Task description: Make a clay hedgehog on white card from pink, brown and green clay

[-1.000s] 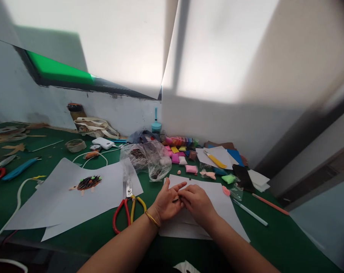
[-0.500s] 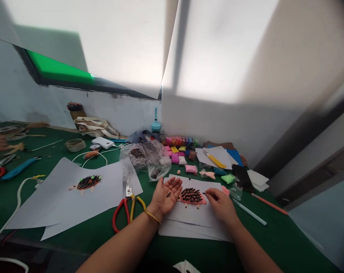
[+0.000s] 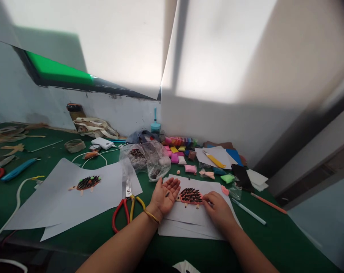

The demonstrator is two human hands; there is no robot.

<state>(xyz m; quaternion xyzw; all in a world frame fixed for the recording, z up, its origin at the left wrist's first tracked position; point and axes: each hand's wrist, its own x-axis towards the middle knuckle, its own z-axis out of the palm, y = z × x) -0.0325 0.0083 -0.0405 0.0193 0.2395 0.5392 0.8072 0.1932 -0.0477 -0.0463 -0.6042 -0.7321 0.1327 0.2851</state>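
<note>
My left hand [image 3: 165,195] is held palm up with its fingers stretched out, and a dark sunflower seed [image 3: 167,194] lies loose on the palm. Just right of it, on a stack of white paper [image 3: 186,218], is a pink clay hedgehog [image 3: 191,196] covered with rows of dark seeds. At the hedgehog's right edge my right hand [image 3: 217,206] is closed in a pinch. The fingertips mostly hide the seed there; it showed between them a moment ago. A finished-looking hedgehog [image 3: 89,182] with green and orange dots lies on paper at left.
Red-and-yellow handled scissors [image 3: 128,204] lie beside my left forearm. Behind are a plastic bag of seeds [image 3: 143,155] and several packets of coloured clay [image 3: 190,169]. A yellow cutter [image 3: 214,159], a white pen [image 3: 249,211] and a blue cutter [image 3: 19,169] also lie about.
My right hand has moved slightly left and down, bringing its pinch onto the hedgehog's right edge. My left hand stays nearly still. Another person's hand at the far left has left the view.
</note>
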